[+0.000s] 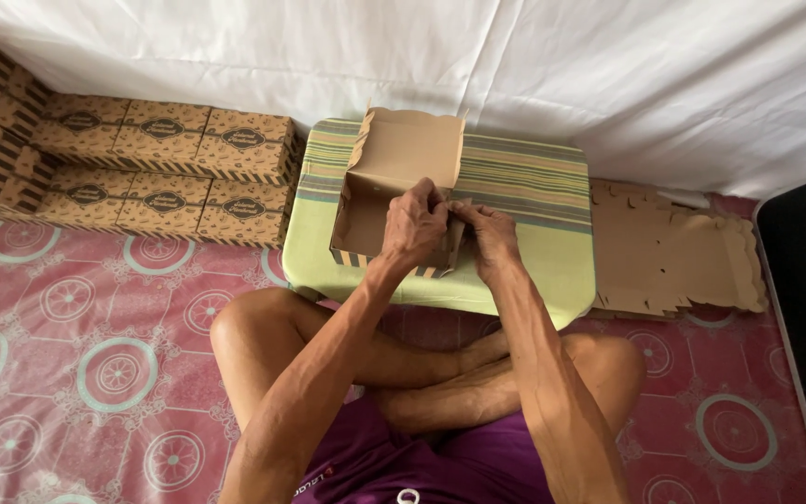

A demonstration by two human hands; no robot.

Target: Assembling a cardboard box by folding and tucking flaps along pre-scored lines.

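A brown cardboard box [394,177], half folded, sits on a low table with a striped green cloth [534,215]. Its lid flap stands upright at the back. My left hand [414,227] grips the box's front right corner from above. My right hand [489,235] pinches a side flap at the same corner, its fingertips touching those of the left hand. The box's front wall shows dark stripes below my left hand.
Finished patterned boxes [165,168] are stacked in rows on the left against a white sheet. A pile of flat unfolded cardboard blanks [673,252] lies right of the table. My crossed legs rest on a red patterned floor mat [95,355].
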